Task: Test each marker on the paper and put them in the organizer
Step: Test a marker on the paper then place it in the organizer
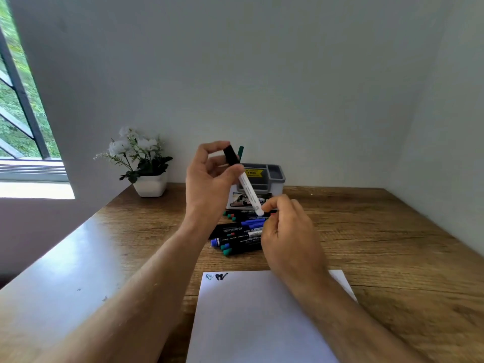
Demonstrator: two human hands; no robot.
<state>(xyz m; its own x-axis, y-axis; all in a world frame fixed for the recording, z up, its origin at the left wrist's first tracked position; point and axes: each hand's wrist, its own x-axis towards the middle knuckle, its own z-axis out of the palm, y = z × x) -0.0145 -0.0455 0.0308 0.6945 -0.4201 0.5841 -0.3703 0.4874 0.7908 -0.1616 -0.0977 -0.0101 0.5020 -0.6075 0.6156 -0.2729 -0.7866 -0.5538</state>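
Observation:
My left hand [209, 176] grips a white marker with a black cap [247, 188], held tilted above the table, cap end up. My right hand [288, 231] hovers over the marker pile, fingers curled close to the white marker's lower end; whether it touches is unclear. Several loose markers [235, 237] in black, blue and green lie on the wooden table. A grey organizer [275, 176] stands behind them with a green marker [240, 151] upright in it. White paper [262, 318] lies near me, with two scribbles [217, 276] at its top left.
A white pot of white flowers [146, 174] stands at the table's back left corner. A window is at the far left. The table meets the wall behind the organizer.

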